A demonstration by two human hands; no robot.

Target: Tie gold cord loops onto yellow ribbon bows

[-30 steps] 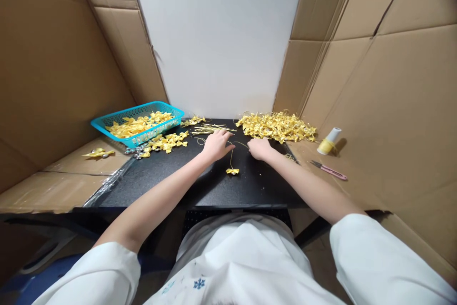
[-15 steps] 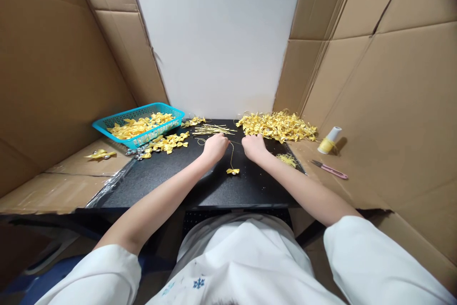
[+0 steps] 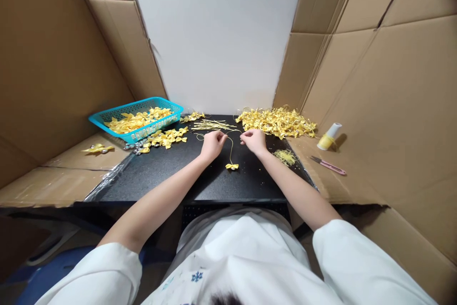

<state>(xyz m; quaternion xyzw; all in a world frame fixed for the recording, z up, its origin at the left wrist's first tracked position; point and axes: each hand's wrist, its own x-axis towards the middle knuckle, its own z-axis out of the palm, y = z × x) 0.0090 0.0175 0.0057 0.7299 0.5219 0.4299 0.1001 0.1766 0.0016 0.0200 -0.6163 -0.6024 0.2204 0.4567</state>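
Note:
Between my two hands runs a thin yellow cord (image 3: 232, 148), bowed upward in a loose arc. My left hand (image 3: 213, 145) pinches it at the fingertips, and a stretch hangs down from there to a small yellow bow (image 3: 232, 167) with a shiny bead or bell, lying on the black table (image 3: 228, 188). My right hand (image 3: 254, 141) is pinched on the cord a short way to the right. A loop of cord also shows left of my left hand. Any knot at the fingertips is too small to make out.
Behind my hands lie several cut cords (image 3: 212, 125). A heap of corded bows (image 3: 278, 122) is at back right, near a thread cone (image 3: 329, 136), pink snips (image 3: 328, 165) and thread scraps (image 3: 285, 157). A turquoise basket (image 3: 134, 104) and loose bows (image 3: 166, 138) are on the left. Cardboard walls flank the table.
The cord between my hands was nearly straight and now bows slackly. My right hand has turned, showing its pinching fingertips. The view has shifted slightly.

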